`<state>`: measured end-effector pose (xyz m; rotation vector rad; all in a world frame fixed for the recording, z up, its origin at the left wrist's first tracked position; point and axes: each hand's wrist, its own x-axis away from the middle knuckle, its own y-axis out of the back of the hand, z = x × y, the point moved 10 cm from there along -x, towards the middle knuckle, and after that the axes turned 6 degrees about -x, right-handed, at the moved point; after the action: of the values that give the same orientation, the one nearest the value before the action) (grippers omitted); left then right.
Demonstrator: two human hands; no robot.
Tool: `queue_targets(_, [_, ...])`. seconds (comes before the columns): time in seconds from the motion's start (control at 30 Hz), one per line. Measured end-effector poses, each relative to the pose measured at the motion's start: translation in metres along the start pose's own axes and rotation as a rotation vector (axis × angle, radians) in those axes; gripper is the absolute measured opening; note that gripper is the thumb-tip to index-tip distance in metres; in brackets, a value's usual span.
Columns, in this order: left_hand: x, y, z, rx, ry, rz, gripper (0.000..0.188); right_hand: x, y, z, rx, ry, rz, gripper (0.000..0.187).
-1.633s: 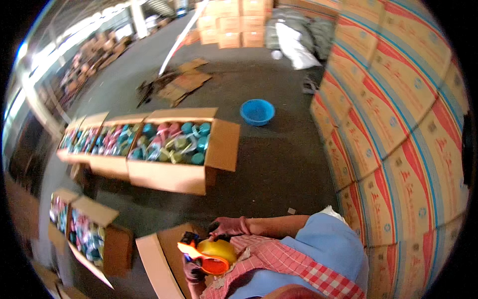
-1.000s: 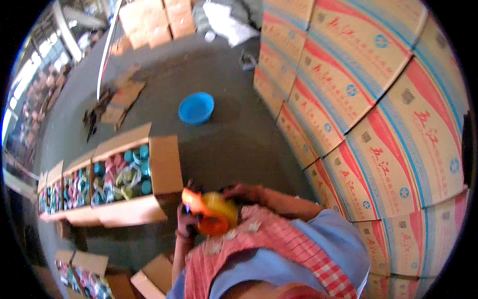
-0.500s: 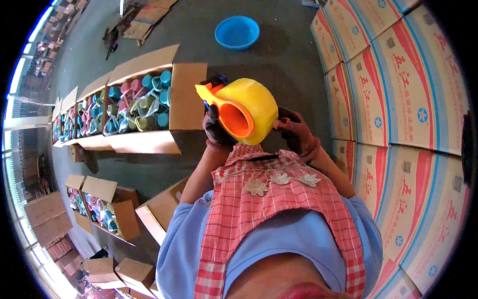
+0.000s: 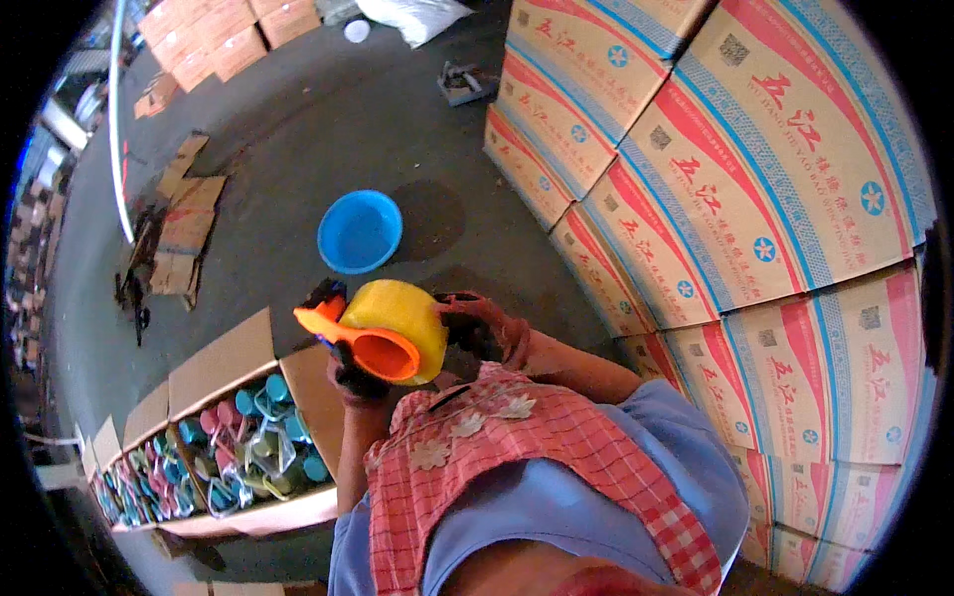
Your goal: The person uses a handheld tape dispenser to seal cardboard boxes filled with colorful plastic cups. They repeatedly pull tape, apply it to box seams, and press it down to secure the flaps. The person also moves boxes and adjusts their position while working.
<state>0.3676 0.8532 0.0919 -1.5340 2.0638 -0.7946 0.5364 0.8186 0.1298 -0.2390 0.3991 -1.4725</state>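
A tape dispenser [image 4: 320, 323] with an orange body is held in front of my chest, fitted with a wide yellow roll of packing tape [image 4: 402, 310]. My left hand [image 4: 350, 370], in a dark-palmed glove, is closed round the dispenser's handle side, and some of its fingers are hidden behind it. From the other side my right hand [image 4: 487, 328], gloved too, has its bent fingers against the roll's right edge. Whether those fingertips pinch a loose end of tape is too dark to make out.
Tall stacks of printed cartons [image 4: 686, 179] rise close on my right. On the left stand open cartons [image 4: 316, 387] packed with bagged colourful cups [image 4: 263, 437]. A blue basin [image 4: 360, 231] sits on the floor ahead, with flattened cardboard [image 4: 186, 238] beyond to the left.
My view has swung to the right and farther ahead, so the basin and open cartons now appear lower and more to the left. Both hands stay on the tape dispenser and its roll.
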Motion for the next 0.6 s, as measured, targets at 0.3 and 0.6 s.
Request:
queue_targets(0.3, [-0.041,-0.006,-0.044,-0.077,-0.061,-0.161,0.064,-0.074,0.247,0.064,-0.354,0.087,-0.602,0.028])
queue_targets(0.6, [-0.08,0.07,-0.035,-0.117,-0.25,-0.326,0.059,-0.105,0.511,0.209,-0.498,0.363,-0.933,0.032])
